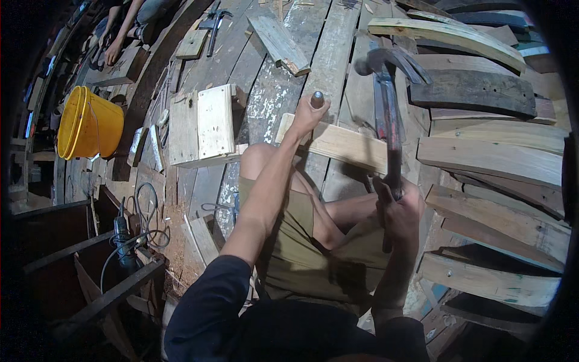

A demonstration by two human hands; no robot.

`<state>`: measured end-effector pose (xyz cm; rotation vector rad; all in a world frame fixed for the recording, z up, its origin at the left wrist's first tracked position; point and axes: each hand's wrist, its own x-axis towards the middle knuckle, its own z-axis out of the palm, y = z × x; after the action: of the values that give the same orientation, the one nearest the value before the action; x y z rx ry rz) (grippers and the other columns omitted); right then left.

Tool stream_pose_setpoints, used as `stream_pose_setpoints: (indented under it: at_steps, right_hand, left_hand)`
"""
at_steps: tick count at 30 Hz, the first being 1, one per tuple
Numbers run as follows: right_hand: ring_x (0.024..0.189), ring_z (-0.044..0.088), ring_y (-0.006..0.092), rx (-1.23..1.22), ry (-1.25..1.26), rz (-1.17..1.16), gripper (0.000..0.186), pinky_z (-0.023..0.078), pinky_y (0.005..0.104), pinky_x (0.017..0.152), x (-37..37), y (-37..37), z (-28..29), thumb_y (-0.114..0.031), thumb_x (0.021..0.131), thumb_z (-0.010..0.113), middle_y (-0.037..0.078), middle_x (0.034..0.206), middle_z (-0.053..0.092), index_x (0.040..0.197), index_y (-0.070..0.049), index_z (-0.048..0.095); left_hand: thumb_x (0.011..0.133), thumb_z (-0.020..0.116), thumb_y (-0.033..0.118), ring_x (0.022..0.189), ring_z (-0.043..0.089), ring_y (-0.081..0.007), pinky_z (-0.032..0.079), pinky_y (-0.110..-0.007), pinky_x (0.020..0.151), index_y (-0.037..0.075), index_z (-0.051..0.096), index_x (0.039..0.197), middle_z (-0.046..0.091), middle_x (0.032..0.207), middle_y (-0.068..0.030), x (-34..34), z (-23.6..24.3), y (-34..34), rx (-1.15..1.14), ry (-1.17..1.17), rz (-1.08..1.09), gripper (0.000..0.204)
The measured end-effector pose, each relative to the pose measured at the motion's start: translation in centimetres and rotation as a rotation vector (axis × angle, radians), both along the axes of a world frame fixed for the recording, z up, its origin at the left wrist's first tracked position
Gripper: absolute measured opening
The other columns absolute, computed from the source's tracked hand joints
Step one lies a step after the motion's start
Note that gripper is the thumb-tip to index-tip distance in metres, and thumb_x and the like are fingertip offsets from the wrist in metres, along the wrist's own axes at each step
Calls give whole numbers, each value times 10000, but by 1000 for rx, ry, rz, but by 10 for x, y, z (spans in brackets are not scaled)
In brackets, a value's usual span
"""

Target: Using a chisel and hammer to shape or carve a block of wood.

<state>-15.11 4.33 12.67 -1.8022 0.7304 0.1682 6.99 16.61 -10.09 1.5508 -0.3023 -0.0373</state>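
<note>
My left hand (306, 118) is closed around what looks like a chisel (318, 98), upright, its metal-capped handle end poking out above the fist; the blade is hidden. That fist is over the left part of a pale wooden board (347, 146), lying crosswise in front of my folded legs. Gripped by its handle in my right hand (399, 208), a claw hammer (393, 114) is held up over the board's right end, its head pointing away from me.
Curved wooden pieces (488, 160) are lined up along the right. On the left are a yellow bucket (108, 127), wooden blocks (216, 120) and a corded power tool (122, 235). Another hammer (216, 30) lies on the planks (271, 96). Another person's hand (113, 53) shows at the upper left.
</note>
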Motion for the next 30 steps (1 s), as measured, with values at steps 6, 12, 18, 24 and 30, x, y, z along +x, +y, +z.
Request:
stream_pose_setpoints:
  at_steps: [6, 12, 18, 24, 30]
  right_hand:
    - [669, 533, 126, -94, -127, 319, 194, 436, 301, 630, 22, 2, -59, -152, 841, 600, 60, 699, 577, 881, 37, 609]
    - [559, 448, 101, -10, -73, 250, 238, 378, 304, 523, 7, -2, -76, -189, 835, 613, 30, 589, 498, 783, 41, 577]
    - [379, 373, 32, 44, -314, 202, 166, 248, 225, 335, 22, -4, -79, -142, 880, 603, -56, 498, 423, 759, -41, 552]
    - [511, 439, 113, 17, 61, 298, 223, 368, 334, 479, 43, 10, -72, -169, 804, 574, 19, 553, 467, 730, 39, 542]
    - [487, 428, 96, 37, -132, 127, 165, 346, 295, 447, 8, -2, -82, -143, 793, 607, -16, 585, 472, 766, 20, 596]
  left_hand:
    - [834, 649, 150, 562, 409, -50, 340, -261, 488, 24, 525, 664, 483, 605, 41, 0, -13, 0, -57, 0, -39, 245]
    - [824, 641, 122, 589, 417, -52, 362, -271, 515, 6, 566, 710, 498, 619, 37, -11, -1, -8, -109, 58, -35, 179]
    - [834, 650, 141, 567, 401, -53, 340, -267, 499, 28, 494, 643, 456, 592, 44, -2, 3, -9, -3, -2, -46, 271]
    - [819, 655, 101, 655, 491, -65, 413, -258, 565, -3, 614, 879, 574, 745, -6, 7, -3, 10, -237, 125, -22, 127]
    - [799, 616, 60, 709, 495, -73, 418, -243, 638, 7, 603, 888, 548, 758, 27, -19, 5, -23, -84, 131, 7, 105]
